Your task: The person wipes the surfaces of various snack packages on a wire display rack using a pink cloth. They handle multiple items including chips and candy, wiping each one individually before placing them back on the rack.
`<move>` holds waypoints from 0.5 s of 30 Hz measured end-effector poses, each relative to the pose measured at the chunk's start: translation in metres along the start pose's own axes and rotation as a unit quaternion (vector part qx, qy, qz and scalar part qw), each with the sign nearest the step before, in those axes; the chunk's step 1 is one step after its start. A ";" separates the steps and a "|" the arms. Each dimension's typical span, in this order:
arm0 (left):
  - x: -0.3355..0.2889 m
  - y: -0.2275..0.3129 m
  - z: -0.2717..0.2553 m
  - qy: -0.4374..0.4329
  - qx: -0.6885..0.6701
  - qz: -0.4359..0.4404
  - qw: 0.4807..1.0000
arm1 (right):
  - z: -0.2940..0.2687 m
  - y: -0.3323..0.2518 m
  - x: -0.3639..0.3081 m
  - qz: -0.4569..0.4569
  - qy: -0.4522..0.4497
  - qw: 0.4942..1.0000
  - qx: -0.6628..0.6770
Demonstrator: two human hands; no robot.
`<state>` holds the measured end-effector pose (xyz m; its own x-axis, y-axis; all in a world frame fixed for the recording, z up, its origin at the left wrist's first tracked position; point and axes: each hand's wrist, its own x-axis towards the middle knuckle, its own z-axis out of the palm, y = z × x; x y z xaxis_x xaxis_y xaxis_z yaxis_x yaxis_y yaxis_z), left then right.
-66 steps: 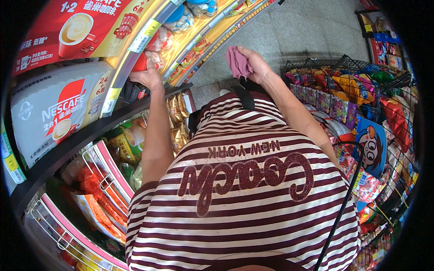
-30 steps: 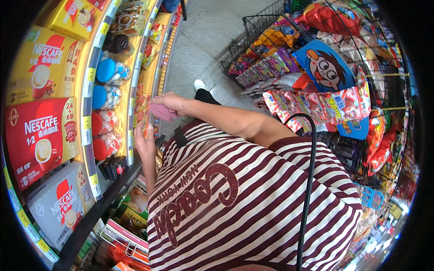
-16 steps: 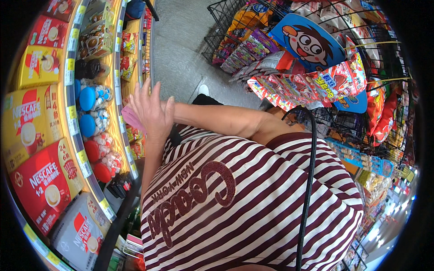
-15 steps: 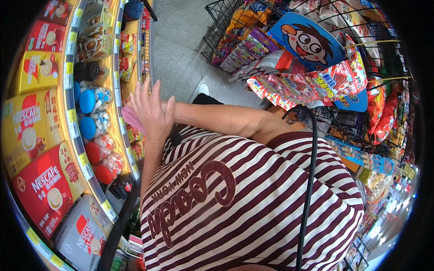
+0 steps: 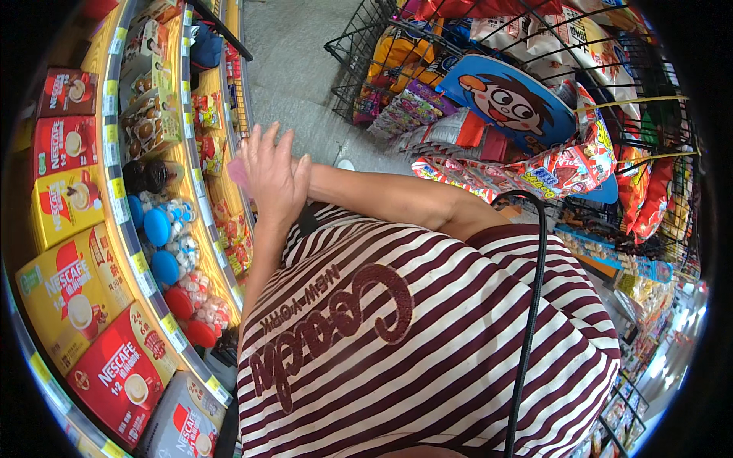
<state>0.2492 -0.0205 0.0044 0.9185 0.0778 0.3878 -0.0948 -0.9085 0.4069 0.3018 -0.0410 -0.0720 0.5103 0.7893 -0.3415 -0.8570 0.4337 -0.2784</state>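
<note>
My left hand (image 5: 273,179) lies back upward with its fingers stretched out and slightly apart, its thumb toward my right arm. My right forearm (image 5: 382,191) crosses in front of my striped shirt and runs in under the left hand, which hides my right hand. A piece of pink cloth or sponge (image 5: 240,175) sticks out on the far side of the left hand; which hand holds it is hidden. Both hands are beside the front edge of a shelf of small snack packets (image 5: 231,237).
Tiered shelves at the left carry boxed instant coffee (image 5: 76,301) and jars with blue lids (image 5: 157,227) and red lids (image 5: 179,303). A black wire rack (image 5: 343,61) at the right holds bagged snacks and a blue cartoon sign (image 5: 466,72). A black cord (image 5: 527,328) hangs across my shirt.
Both hands have shifted slightly right in the picture, still together, with the pink piece now less exposed. The shelf goods sit lower in view. A white shoe on the floor is now mostly covered by my arm.
</note>
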 end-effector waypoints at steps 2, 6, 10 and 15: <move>0.012 0.002 0.010 -0.007 -0.017 0.014 1.000 | -0.006 -0.014 -0.003 -0.033 0.012 0.999 0.005; 0.025 -0.001 0.027 -0.060 -0.061 0.050 0.995 | -0.022 -0.038 -0.012 -0.099 0.044 0.994 0.026; 0.033 0.003 0.040 -0.125 -0.120 0.084 0.981 | -0.035 -0.048 -0.029 -0.178 0.088 0.979 0.039; 0.035 0.024 0.050 -0.171 -0.171 0.188 0.952 | -0.049 -0.045 -0.062 -0.278 0.143 0.948 0.054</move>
<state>0.2986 -0.0596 -0.0132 0.8604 -0.4180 0.2915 -0.5077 -0.6537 0.5612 0.3118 -0.1304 -0.0820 0.8708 0.2820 -0.4027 -0.4442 0.8023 -0.3989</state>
